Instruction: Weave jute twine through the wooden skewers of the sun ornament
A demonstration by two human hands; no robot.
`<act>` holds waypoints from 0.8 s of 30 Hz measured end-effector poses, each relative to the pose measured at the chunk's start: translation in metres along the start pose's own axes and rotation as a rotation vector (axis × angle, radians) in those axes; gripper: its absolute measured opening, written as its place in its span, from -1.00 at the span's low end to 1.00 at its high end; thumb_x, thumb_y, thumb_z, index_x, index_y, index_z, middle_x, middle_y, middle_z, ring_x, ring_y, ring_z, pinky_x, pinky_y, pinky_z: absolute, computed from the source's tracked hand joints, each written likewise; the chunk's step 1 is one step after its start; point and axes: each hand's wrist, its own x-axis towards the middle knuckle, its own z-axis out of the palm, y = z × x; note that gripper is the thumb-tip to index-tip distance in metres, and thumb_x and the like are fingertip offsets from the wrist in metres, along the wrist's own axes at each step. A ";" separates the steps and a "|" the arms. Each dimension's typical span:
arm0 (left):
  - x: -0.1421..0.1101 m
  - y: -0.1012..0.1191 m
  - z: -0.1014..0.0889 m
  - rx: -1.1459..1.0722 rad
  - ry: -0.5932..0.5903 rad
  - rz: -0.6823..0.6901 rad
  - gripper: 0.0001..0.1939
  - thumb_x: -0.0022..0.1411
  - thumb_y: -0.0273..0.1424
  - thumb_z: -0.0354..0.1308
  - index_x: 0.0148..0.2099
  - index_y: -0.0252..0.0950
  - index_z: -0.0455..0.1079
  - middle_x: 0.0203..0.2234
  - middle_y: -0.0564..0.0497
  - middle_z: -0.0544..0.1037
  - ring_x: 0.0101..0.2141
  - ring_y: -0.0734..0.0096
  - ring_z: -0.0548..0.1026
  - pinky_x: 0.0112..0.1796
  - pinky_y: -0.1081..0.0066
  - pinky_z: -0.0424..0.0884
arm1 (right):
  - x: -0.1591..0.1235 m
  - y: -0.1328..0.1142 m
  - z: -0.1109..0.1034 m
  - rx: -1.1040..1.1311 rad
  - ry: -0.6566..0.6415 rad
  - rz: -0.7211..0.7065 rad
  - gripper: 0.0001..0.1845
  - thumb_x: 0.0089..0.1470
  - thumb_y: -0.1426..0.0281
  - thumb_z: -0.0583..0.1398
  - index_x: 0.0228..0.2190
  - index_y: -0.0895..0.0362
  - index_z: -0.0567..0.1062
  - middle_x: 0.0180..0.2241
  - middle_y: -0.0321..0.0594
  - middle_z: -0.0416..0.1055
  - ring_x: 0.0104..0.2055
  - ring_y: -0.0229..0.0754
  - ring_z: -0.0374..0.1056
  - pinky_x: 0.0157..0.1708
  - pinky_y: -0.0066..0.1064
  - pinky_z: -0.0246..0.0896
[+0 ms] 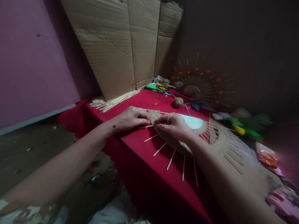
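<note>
On the table lies a round piece of thin wooden sticks fanning outward, with a woven band of brown twine [154,116] and a pale round centre [193,122]. My left hand [136,117] is closed at the band's left end, thumb and fingers pinched at the sticks there. My right hand [174,126] is closed over the band just to the right, with a strand of twine looped over its fingers. Its fingertips pinch the twine against the weave. Bare stick ends [171,160] point out toward the table's front edge. Part of the band is hidden under my right hand and forearm.
A red cloth [140,141] covers the table. Loose sticks [114,102] lie before a tall cardboard sheet [109,46]. Behind my hands are a twine ball [178,102] and scissors [162,87]. A decorated stick wheel [198,81] leans at the back; a pink glue gun [282,202] sits right.
</note>
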 end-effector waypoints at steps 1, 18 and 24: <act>-0.003 0.001 0.002 0.032 0.021 0.040 -0.82 0.17 -0.32 0.16 -0.34 -0.28 0.54 -0.34 -0.02 0.55 -0.28 0.40 0.48 -0.21 0.42 0.36 | 0.000 0.000 0.006 -0.035 -0.010 -0.052 -0.88 -0.12 0.45 0.27 -0.43 0.10 0.60 -0.42 -0.27 0.52 -0.36 -0.22 0.36 -0.28 -0.36 0.20; -0.027 0.008 0.017 0.303 0.277 -0.087 -0.80 0.20 -0.31 0.10 -0.31 -0.24 0.54 -0.37 -0.02 0.57 -0.28 0.33 0.47 -0.17 0.30 0.36 | -0.006 0.014 -0.053 0.163 -0.098 0.305 -0.64 -0.21 0.11 0.38 -0.60 0.15 0.50 -0.67 -0.30 0.34 -0.62 -0.30 0.18 -0.62 -0.42 0.03; -0.028 0.009 0.014 0.124 0.287 -0.219 -0.77 0.17 -0.27 0.12 -0.28 -0.29 0.52 -0.39 -0.02 0.58 -0.36 0.37 0.48 -0.29 0.39 0.37 | -0.006 -0.007 -0.018 0.398 -0.424 -0.090 -0.74 -0.10 0.40 0.32 -0.27 0.14 0.57 -0.30 -0.22 0.51 -0.23 -0.17 0.43 -0.20 -0.32 0.28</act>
